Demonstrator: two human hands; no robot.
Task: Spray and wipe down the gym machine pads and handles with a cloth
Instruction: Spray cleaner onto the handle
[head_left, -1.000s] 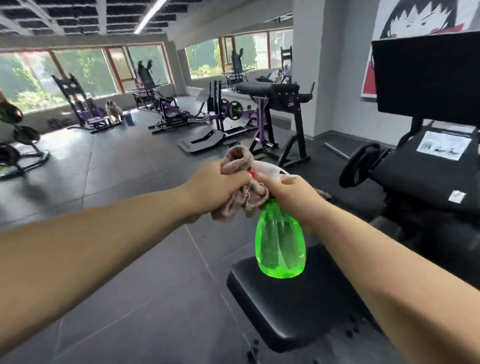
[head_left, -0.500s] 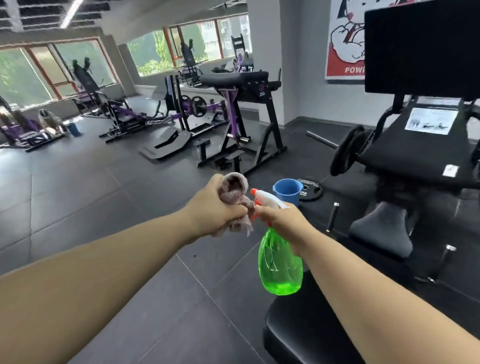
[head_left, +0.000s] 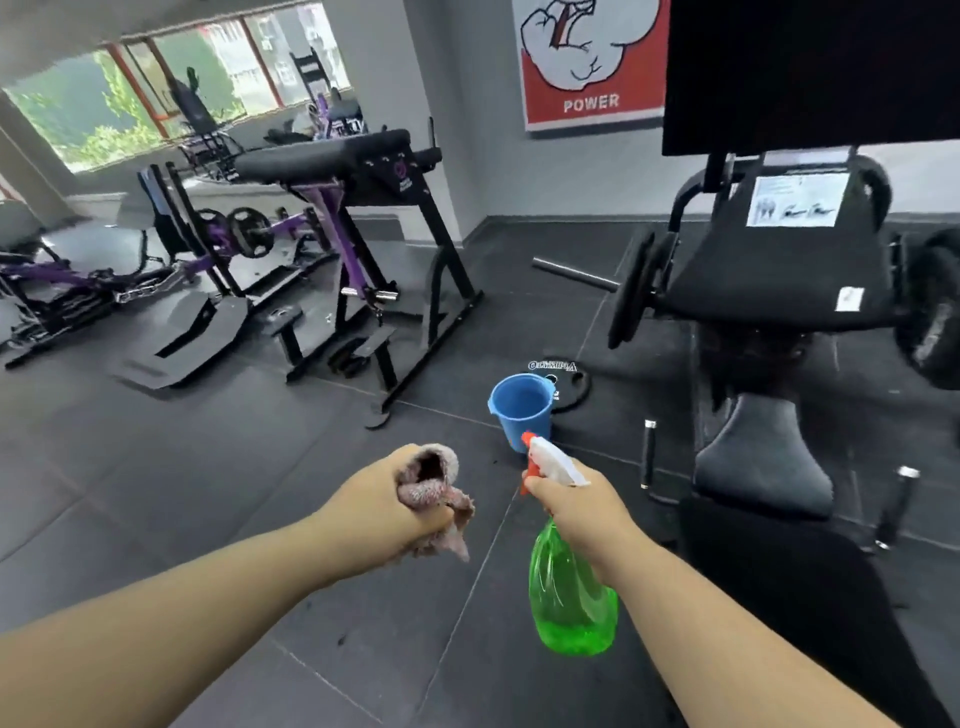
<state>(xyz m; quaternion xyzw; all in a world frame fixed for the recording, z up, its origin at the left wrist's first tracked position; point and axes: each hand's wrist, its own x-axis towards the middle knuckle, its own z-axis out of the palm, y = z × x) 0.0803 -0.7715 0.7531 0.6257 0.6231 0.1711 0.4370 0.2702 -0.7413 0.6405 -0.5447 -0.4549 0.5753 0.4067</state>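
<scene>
The left hand (head_left: 384, 512) holds the cloth (head_left: 434, 486), to the left of the right hand (head_left: 576, 506) and apart from it. The bottle (head_left: 571, 597) hangs below the right hand. Beyond the hands a bucket (head_left: 519, 405) stands on the floor (head_left: 260, 519), with a plate (head_left: 569, 382) lying just behind it and a bar (head_left: 574, 274) farther back. The machine (head_left: 779, 270) stands to the right, its pad (head_left: 763, 462) nearest. A bench (head_left: 332, 156) stands back left, and a poster (head_left: 587, 62) is on the wall (head_left: 467, 130) behind.
</scene>
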